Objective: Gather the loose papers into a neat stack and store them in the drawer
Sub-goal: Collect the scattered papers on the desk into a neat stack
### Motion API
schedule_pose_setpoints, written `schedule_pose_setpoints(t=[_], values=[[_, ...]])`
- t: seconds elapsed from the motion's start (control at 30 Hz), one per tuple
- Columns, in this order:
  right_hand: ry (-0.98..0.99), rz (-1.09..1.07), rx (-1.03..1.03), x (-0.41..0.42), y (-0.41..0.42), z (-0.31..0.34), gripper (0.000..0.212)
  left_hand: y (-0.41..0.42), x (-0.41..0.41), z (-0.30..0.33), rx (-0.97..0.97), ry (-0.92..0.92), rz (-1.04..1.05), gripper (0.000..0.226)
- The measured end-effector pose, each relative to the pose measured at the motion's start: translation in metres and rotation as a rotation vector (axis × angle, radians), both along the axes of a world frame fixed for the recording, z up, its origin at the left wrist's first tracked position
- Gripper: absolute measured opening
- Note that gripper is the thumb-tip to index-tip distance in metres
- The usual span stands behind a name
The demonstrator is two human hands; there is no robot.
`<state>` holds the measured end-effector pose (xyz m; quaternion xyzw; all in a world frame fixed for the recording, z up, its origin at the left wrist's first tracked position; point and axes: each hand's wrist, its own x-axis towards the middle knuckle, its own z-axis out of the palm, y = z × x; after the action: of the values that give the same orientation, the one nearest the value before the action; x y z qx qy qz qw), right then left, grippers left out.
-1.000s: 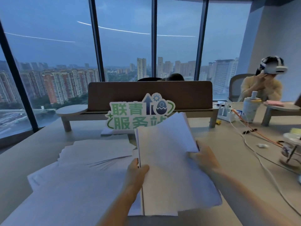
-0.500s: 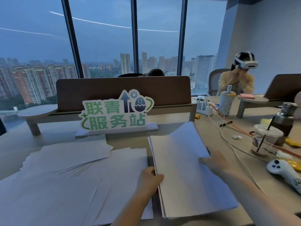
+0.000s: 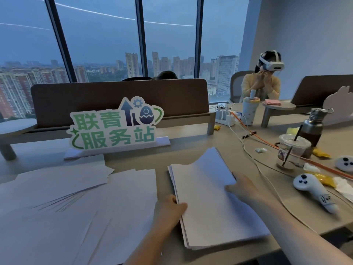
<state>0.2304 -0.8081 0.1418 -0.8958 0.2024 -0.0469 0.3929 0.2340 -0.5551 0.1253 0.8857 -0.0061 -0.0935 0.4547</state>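
A gathered stack of white papers (image 3: pixel 210 197) lies flat on the desk in front of me, its sheets slightly uneven at the far end. My left hand (image 3: pixel 168 209) grips the stack's left edge, thumb on top. My right hand (image 3: pixel 242 186) holds its right edge, fingers spread over the top sheet. Several loose white sheets (image 3: pixel 76 203) lie fanned across the desk to the left, apart from the stack. No drawer is in view.
A green-lettered sign (image 3: pixel 116 125) stands behind the papers before a brown divider (image 3: pixel 118 96). To the right lie white cables (image 3: pixel 254 159), a plastic cup (image 3: pixel 292 150), a metal bottle (image 3: pixel 313 127) and two white controllers (image 3: pixel 313 190). A person wearing a headset (image 3: pixel 265 81) sits at the far right.
The stack, held tilted up above the desk a second ago, has come down flat onto it, to the right of the loose sheets. My view has turned right.
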Motion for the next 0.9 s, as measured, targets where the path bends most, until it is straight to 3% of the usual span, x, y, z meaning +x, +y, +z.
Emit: schedule_pose_setpoints(t=[0.1,0.23,0.43,0.53,0.73,0.9], values=[[0.030,-0.021,-0.040,0.002,-0.001,-0.003,0.059,-0.001,-0.001,0.002,0.049,-0.013,-0.014,0.012],[0.097,-0.021,-0.134,0.002,0.001,-0.003,0.072,-0.002,-0.002,0.003,0.084,-0.022,-0.008,0.014],[0.205,-0.018,-0.406,-0.004,0.011,0.010,0.063,0.001,-0.005,0.005,0.154,-0.082,0.005,0.021],[0.139,-0.025,-0.514,-0.006,0.032,0.017,0.062,0.010,-0.008,0.007,0.138,-0.124,0.035,0.023],[-0.038,0.246,-0.474,-0.008,0.120,0.030,0.049,0.058,-0.012,0.013,0.140,-0.208,0.119,0.019],[-0.091,0.466,-0.450,-0.006,0.211,0.033,0.050,0.113,-0.022,0.014,0.215,-0.264,0.231,0.020]])
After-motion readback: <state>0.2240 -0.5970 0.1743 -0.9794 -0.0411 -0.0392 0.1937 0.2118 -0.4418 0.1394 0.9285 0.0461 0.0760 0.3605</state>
